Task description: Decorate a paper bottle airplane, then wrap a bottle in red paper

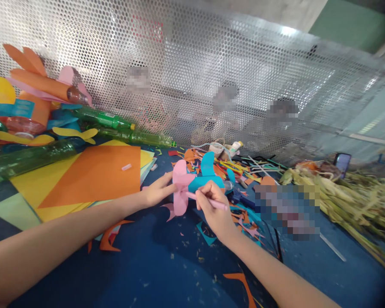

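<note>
A small plastic bottle wrapped in blue paper (197, 183) lies on its side at the middle of the table, its clear neck pointing right. Blue fins stand out from it, and a pink paper propeller (180, 204) is at its left end. My right hand (214, 208) pinches a pink marker (217, 205), whose tip reaches the propeller's centre. Fingers of my left hand (160, 190) are extended and touch the propeller's left side; whether they grip it is unclear.
Orange and yellow paper sheets (99, 175) lie at left, below green bottles (105, 119) and paper-covered models. Paper scraps (248, 226), a glue gun (242, 198) and dried husks (340, 201) are at right. Behind stands a perforated metal screen (186, 72).
</note>
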`<state>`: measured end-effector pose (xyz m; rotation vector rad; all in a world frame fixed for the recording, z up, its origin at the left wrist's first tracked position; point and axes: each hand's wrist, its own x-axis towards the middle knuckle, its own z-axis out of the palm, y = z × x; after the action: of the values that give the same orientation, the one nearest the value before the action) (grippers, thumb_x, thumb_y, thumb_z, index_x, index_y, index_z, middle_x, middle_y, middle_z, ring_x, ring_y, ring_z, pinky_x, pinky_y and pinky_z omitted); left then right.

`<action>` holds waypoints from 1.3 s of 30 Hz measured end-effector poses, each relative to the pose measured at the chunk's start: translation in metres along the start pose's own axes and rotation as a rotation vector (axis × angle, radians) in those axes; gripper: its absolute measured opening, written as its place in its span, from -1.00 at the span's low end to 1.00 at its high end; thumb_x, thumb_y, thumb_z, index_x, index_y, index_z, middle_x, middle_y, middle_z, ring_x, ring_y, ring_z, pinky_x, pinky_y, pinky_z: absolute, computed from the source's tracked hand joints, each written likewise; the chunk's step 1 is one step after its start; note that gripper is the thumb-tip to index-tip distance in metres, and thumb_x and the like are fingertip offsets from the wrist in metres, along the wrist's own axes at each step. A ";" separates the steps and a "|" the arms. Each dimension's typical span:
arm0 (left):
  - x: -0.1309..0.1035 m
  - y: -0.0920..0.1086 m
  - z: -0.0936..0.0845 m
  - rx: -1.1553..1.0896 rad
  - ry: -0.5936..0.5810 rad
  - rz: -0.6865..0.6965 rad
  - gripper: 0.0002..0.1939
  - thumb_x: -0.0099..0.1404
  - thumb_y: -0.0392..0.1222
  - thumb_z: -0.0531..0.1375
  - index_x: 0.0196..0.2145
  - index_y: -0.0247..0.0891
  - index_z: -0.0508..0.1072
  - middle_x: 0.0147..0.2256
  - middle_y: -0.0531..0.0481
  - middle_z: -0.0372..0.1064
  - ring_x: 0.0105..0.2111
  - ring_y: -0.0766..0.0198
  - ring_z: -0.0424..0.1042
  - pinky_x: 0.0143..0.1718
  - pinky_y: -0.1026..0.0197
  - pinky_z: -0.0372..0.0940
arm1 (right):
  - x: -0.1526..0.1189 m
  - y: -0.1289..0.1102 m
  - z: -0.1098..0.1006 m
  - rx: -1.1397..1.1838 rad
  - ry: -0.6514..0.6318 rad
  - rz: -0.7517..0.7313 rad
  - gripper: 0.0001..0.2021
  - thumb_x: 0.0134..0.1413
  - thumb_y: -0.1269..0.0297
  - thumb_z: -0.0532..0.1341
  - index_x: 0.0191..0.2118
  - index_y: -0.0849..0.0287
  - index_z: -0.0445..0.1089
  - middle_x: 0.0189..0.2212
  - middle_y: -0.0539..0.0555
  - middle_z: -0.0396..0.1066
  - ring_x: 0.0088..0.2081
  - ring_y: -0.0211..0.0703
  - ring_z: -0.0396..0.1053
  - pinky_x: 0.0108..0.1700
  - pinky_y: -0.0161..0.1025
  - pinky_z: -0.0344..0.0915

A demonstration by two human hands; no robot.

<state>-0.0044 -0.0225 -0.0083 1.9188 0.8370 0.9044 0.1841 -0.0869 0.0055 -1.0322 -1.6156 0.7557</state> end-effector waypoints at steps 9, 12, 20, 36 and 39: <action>0.000 -0.002 0.000 -0.002 0.009 -0.014 -0.53 0.23 -0.01 0.04 0.05 -0.27 0.30 0.04 -0.12 0.30 0.08 -0.03 0.21 0.15 -0.04 0.07 | -0.002 0.001 -0.002 0.029 0.005 -0.033 -0.77 0.19 0.27 0.09 -0.47 0.09 0.05 -0.66 -0.15 0.13 -0.59 -0.32 0.14 -0.49 -0.34 0.13; 0.000 -0.002 0.000 0.011 0.003 -0.019 -0.51 0.23 0.00 0.03 0.04 -0.32 0.30 0.03 -0.17 0.30 0.05 -0.05 0.23 0.12 -0.06 0.10 | -0.003 0.002 -0.001 0.040 -0.007 -0.036 -0.75 0.20 0.29 0.08 -0.49 0.09 0.04 -0.67 -0.15 0.12 -0.59 -0.32 0.14 -0.48 -0.33 0.11; 0.000 -0.002 0.000 0.020 -0.001 -0.010 -0.51 0.23 0.00 0.02 0.04 -0.33 0.29 0.01 -0.16 0.31 0.05 -0.03 0.24 0.12 -0.04 0.10 | -0.003 0.001 0.001 0.029 -0.036 0.005 -0.75 0.18 0.27 0.11 -0.49 0.10 0.06 -0.66 -0.14 0.16 -0.59 -0.32 0.15 -0.50 -0.34 0.11; 0.000 -0.004 0.000 -0.029 0.007 -0.021 -0.52 0.24 -0.03 0.05 0.06 -0.31 0.27 0.06 -0.17 0.28 0.07 -0.01 0.23 0.13 -0.02 0.10 | -0.003 0.003 0.001 0.000 -0.041 0.002 -0.76 0.19 0.26 0.11 -0.48 0.11 0.09 -0.65 -0.13 0.19 -0.58 -0.33 0.17 -0.48 -0.34 0.13; 0.000 -0.004 0.000 -0.033 0.009 -0.036 -0.51 0.23 -0.05 0.05 0.08 -0.31 0.26 0.09 -0.17 0.26 0.11 -0.01 0.20 0.15 -0.03 0.06 | -0.003 0.003 0.001 0.004 -0.043 0.002 -0.75 0.19 0.26 0.11 -0.48 0.11 0.07 -0.65 -0.13 0.18 -0.59 -0.33 0.17 -0.48 -0.34 0.12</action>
<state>-0.0052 -0.0210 -0.0123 1.8671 0.8543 0.9007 0.1840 -0.0881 0.0013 -1.0215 -1.6492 0.7865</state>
